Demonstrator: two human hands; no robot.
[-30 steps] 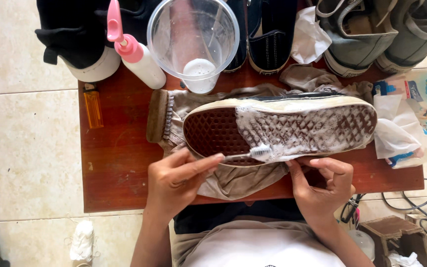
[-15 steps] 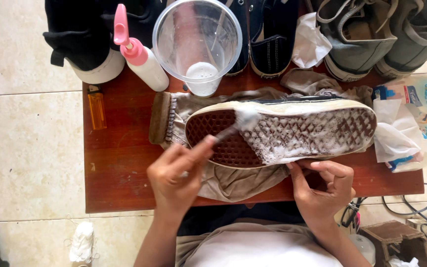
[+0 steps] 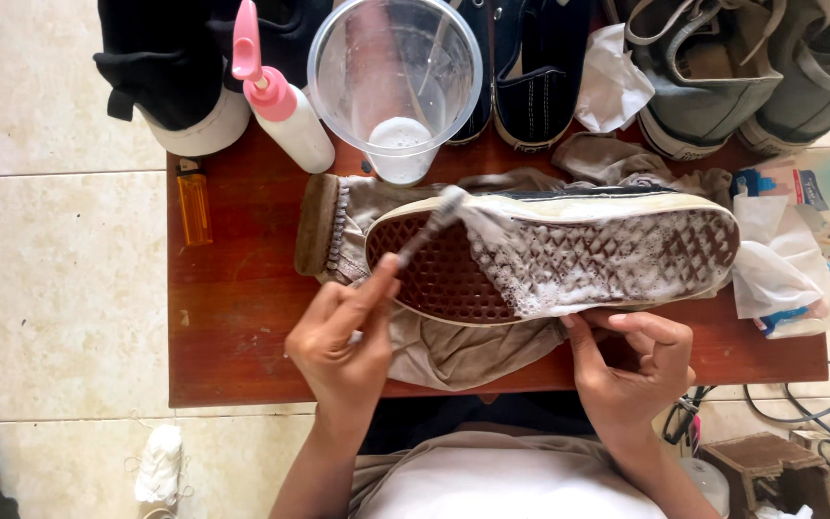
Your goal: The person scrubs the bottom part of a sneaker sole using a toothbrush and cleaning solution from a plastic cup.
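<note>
The shoe [image 3: 549, 255] lies sole-up across the middle of the worktop [image 3: 232, 317], its toe to the right, its heel to the left, with white foam over the right part of the patterned sole. It rests on a crumpled beige cloth [image 3: 453, 351]. Your left hand [image 3: 343, 336] is clamped on a small brush [image 3: 431, 224], whose foamy head sits at the far edge of the sole near the heel. Your right hand [image 3: 631, 360] is closed on the near edge of the shoe, thumb up against the sole.

Just beyond the shoe stands a clear plastic cup [image 3: 396, 82] with a little white liquid in the bottom. Left of it leans a white bottle with a pink nozzle [image 3: 280, 101], and further left an orange lighter [image 3: 194, 207] lies flat. A brown wooden brush [image 3: 317, 226] lies against the cloth at the heel end. Dark shoes [image 3: 530, 67] and grey shoes [image 3: 722, 67] line the far edge, and white tissues with a blue packet [image 3: 799, 250] crowd the toe end.

Since half a second ago, your brush head has moved from the middle of the sole up to its far edge, while your right hand has kept its place.

The worktop is reddish-brown wood on a pale tiled floor [image 3: 50, 288]
</note>
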